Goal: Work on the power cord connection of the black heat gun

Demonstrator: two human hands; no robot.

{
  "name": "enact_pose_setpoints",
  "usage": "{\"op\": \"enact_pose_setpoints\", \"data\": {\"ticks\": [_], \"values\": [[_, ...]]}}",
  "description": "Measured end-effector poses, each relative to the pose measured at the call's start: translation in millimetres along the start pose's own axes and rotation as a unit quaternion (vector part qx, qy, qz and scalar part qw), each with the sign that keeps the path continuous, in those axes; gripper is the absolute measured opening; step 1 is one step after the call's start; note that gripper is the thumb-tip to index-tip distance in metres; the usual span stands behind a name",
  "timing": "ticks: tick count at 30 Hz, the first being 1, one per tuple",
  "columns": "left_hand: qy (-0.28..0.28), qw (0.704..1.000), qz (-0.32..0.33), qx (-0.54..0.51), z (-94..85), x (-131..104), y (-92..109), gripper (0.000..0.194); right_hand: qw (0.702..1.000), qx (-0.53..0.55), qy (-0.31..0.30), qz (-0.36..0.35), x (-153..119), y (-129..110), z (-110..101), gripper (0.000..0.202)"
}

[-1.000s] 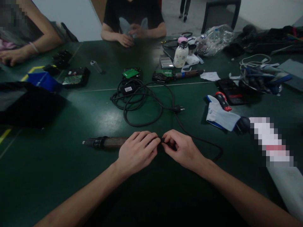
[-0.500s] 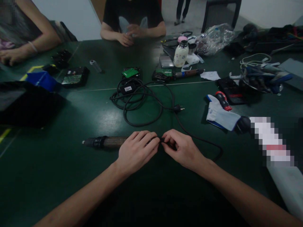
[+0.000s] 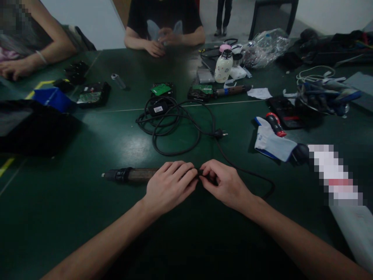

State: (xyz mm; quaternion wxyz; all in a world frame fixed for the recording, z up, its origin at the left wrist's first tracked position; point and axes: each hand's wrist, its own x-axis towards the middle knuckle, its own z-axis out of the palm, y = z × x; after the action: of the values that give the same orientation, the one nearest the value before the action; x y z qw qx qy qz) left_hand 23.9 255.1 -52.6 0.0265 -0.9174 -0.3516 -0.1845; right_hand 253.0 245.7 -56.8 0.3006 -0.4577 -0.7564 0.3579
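Note:
A long dark electric screwdriver (image 3: 140, 175) lies on the green table, its metal tip pointing left. My left hand (image 3: 171, 184) is wrapped over its rear end, hiding that part. Close beside it, my right hand (image 3: 223, 181) pinches the black cable end at the back of the tool; the exact joint between the two is hidden by fingers. The black cable (image 3: 253, 173) runs from behind my right hand up to a loose coil with an adapter (image 3: 157, 109) and a plug (image 3: 218, 133).
Beyond the coil are opened drives (image 3: 161, 90), a second screwdriver (image 3: 233, 90) and a bottle (image 3: 223, 67). A glove (image 3: 272, 140) and a red-black handle (image 3: 275, 124) lie right. A black bag (image 3: 37, 128) stands left. Two people sit at the table's far side.
The fingers of my left hand have closed down slightly over the tool's rear end. My right hand keeps nearly the same place.

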Motion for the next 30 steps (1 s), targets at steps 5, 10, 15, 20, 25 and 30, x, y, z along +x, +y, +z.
{"op": "enact_pose_setpoints", "data": {"ticks": [5,10,15,20,25,30], "values": [[0.002,1.000,0.000,-0.003,0.8,-0.2,0.7,0.018,1.000,-0.003,-0.002,0.002,0.0,-0.1,-0.4,0.009],[-0.001,1.000,-0.020,-0.005,-0.1,1.3,1.6,0.016,1.000,0.000,-0.002,0.004,0.5,-1.1,-0.3,0.007],[0.002,1.000,-0.003,0.003,1.0,0.5,-0.2,0.016,1.000,0.001,0.002,-0.005,0.8,-0.9,0.0,0.009],[0.005,1.000,-0.008,0.006,1.2,0.3,-0.8,0.014,1.000,-0.002,0.004,-0.003,0.5,-1.3,-0.2,0.009],[-0.007,1.000,0.009,0.000,-0.5,-0.2,-0.4,0.018,1.000,-0.006,0.000,0.001,0.8,-1.3,-0.4,0.009],[-0.003,1.000,-0.012,-0.001,-0.2,-0.3,-0.1,0.015,1.000,-0.003,0.000,-0.001,1.1,-1.7,-0.6,0.010]]}}
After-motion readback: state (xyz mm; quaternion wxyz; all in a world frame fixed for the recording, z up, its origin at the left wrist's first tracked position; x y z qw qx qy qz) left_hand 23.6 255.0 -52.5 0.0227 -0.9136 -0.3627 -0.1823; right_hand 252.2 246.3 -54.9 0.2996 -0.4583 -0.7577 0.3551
